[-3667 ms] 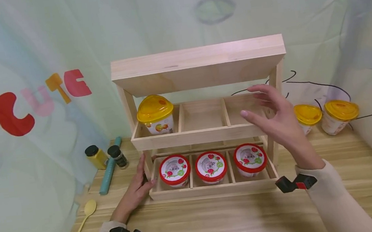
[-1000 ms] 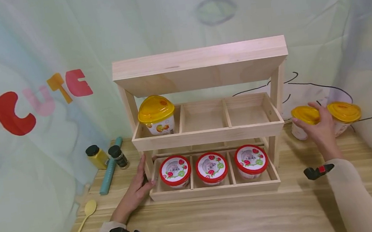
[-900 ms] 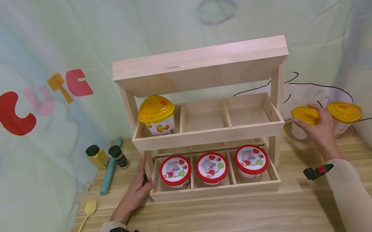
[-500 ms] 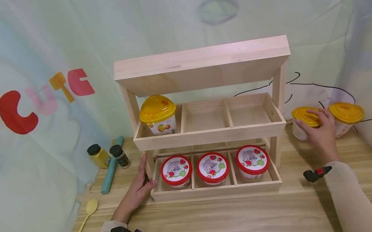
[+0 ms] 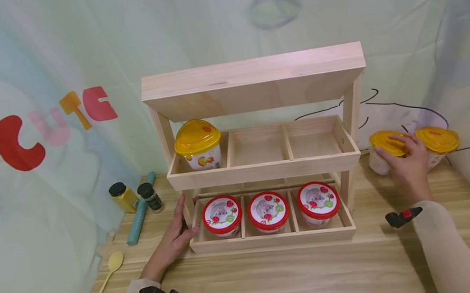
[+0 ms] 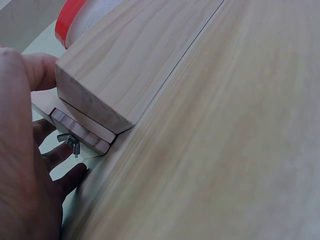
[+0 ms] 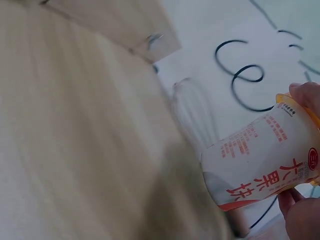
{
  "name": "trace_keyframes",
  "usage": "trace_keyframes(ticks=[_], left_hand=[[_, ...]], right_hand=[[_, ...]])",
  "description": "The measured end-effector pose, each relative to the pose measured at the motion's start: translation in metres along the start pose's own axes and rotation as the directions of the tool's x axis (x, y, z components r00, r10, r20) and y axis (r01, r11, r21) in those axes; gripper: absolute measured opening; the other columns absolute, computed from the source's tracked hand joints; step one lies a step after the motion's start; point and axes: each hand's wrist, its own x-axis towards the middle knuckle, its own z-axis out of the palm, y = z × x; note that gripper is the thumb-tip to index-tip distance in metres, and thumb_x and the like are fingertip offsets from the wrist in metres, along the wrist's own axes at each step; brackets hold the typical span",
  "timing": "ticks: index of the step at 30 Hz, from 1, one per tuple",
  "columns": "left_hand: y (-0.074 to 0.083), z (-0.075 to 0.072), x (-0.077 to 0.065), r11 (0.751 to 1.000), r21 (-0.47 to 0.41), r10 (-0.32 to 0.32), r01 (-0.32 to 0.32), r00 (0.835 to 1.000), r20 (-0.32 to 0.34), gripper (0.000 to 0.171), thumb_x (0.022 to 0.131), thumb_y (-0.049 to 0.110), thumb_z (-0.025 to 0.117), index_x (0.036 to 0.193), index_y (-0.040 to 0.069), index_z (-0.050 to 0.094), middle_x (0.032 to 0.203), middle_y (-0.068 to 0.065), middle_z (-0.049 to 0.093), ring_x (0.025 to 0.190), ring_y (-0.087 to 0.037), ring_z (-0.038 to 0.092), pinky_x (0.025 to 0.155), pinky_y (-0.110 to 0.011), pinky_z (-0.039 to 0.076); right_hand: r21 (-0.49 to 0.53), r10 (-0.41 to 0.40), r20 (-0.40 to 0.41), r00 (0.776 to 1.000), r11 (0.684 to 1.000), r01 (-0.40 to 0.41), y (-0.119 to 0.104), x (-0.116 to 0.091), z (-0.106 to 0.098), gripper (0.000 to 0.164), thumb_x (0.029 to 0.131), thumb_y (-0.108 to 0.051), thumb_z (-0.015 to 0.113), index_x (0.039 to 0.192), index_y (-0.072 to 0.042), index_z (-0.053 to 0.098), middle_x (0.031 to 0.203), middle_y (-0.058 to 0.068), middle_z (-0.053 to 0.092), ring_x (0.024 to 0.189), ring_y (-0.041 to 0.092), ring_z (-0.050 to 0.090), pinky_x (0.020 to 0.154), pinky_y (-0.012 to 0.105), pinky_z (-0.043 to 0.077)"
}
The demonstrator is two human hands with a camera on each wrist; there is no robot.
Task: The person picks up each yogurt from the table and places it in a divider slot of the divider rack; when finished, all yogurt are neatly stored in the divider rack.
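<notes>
A two-tier wooden display rack [image 5: 263, 172] stands mid-table. My left hand [image 5: 172, 243] holds its lower left corner, thumb on the front tray's edge and fingers round the side, also seen close up in the left wrist view. At the right, my right hand [image 5: 408, 161] grips a white yogurt cup [image 7: 260, 155] with a yellow lid [image 5: 387, 142] by its lid end. Right beside it is another yellow-lidded cup [image 5: 437, 140]. A matching cup [image 5: 198, 143] sits in the upper tray's left compartment; red-lidded cups [image 5: 267, 211] fill the three lower front compartments.
Left of the rack are a yellow jar [image 5: 123, 197], a dark-capped spice jar [image 5: 150, 197], a teal rod [image 5: 139, 218] and a yellow spoon [image 5: 108, 274]. A wire whisk [image 7: 192, 107] lies by the rack in the right wrist view. A printed curtain [image 5: 222, 28] hangs behind.
My right hand has moved from the upper tray's right end to the yellow-lidded cup at the right and taken hold of it. The cup has risen slightly. My left hand stays in place.
</notes>
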Motion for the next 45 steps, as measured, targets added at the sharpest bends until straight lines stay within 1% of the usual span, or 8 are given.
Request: trace_keyframes(ticks=[6,13,21,24,26,30,38,45], left_hand=[[-0.007,0.0,0.001,0.996,0.011,0.089,-0.089,0.996,-0.012,0.097,0.098,0.001,0.063,0.173,0.012,0.001,0.17,-0.027,0.038,0.16,-0.003,0.028,0.122,-0.009,0.021],[0.011,-0.001,0.002,1.0,0.019,0.024,-0.024,1.0,0.005,0.098,0.099,0.001,0.062,0.173,0.013,-0.001,0.167,-0.037,0.035,0.158,0.007,0.025,0.122,-0.008,0.019],[-0.036,-0.001,-0.004,0.998,0.018,0.059,-0.06,0.998,0.007,0.101,0.099,0.003,0.066,0.174,0.018,0.0,0.175,-0.015,0.036,0.165,-0.01,0.028,0.128,-0.016,0.022],[-0.04,-0.001,-0.005,0.998,0.009,0.063,-0.064,0.998,0.013,0.099,0.101,0.005,0.065,0.174,0.02,0.001,0.176,-0.017,0.034,0.166,-0.018,0.028,0.131,-0.023,0.023],[-0.044,-0.001,-0.005,0.999,0.014,0.042,-0.042,0.999,0.016,0.1,0.101,0.006,0.066,0.174,0.02,-0.001,0.176,-0.014,0.035,0.166,-0.013,0.027,0.129,-0.018,0.022],[-0.041,-0.001,-0.004,0.998,0.011,0.061,-0.061,0.998,0.018,0.1,0.101,0.005,0.065,0.174,0.017,-0.002,0.176,-0.013,0.035,0.165,-0.008,0.026,0.128,-0.017,0.022],[0.006,0.0,0.001,0.999,0.034,0.007,-0.008,1.0,0.002,0.096,0.101,0.004,0.061,0.173,0.013,-0.001,0.17,-0.032,0.035,0.158,0.007,0.025,0.123,-0.009,0.018],[-0.007,0.0,-0.001,0.999,0.04,0.032,-0.031,0.999,-0.004,0.097,0.1,0.004,0.063,0.173,0.012,-0.001,0.171,-0.026,0.038,0.161,0.0,0.027,0.122,-0.011,0.02]], right_hand=[[0.01,-0.044,-0.055,0.998,0.999,0.045,-0.023,-0.001,-0.009,0.065,0.098,-0.044,0.076,0.154,-0.015,0.059,0.178,0.001,0.023,0.164,0.028,0.024,0.135,0.045,0.028],[0.048,-0.064,-0.112,0.992,0.996,0.069,-0.051,-0.008,-0.021,0.059,0.096,-0.04,0.081,0.149,-0.021,0.065,0.172,-0.009,0.032,0.153,0.015,0.033,0.131,0.038,0.036],[0.09,-0.089,-0.136,0.987,0.991,0.101,-0.08,-0.019,-0.03,0.053,0.097,-0.033,0.079,0.148,-0.026,0.066,0.174,-0.013,0.027,0.161,0.015,0.028,0.132,0.036,0.033],[0.111,-0.111,-0.141,0.984,0.986,0.127,-0.09,-0.025,-0.033,0.053,0.097,-0.031,0.079,0.148,-0.025,0.066,0.174,-0.013,0.028,0.161,0.016,0.03,0.132,0.036,0.032],[0.13,-0.127,-0.142,0.982,0.981,0.146,-0.097,-0.03,-0.035,0.052,0.098,-0.029,0.079,0.148,-0.024,0.066,0.174,-0.013,0.028,0.16,0.016,0.032,0.132,0.034,0.032],[0.181,-0.173,-0.149,0.974,0.963,0.199,-0.108,-0.037,-0.037,0.05,0.097,-0.022,0.079,0.146,-0.02,0.067,0.172,-0.01,0.031,0.156,0.017,0.037,0.128,0.027,0.036],[0.21,-0.282,-0.181,0.942,0.925,0.317,-0.126,-0.047,-0.04,0.048,0.098,-0.012,0.078,0.144,-0.015,0.068,0.167,-0.006,0.037,0.153,0.019,0.041,0.118,0.014,0.041],[0.236,-0.323,-0.203,0.925,0.9,0.366,-0.142,-0.057,-0.045,0.046,0.096,-0.006,0.078,0.141,-0.013,0.07,0.162,-0.007,0.042,0.146,0.019,0.044,0.113,0.014,0.046]])
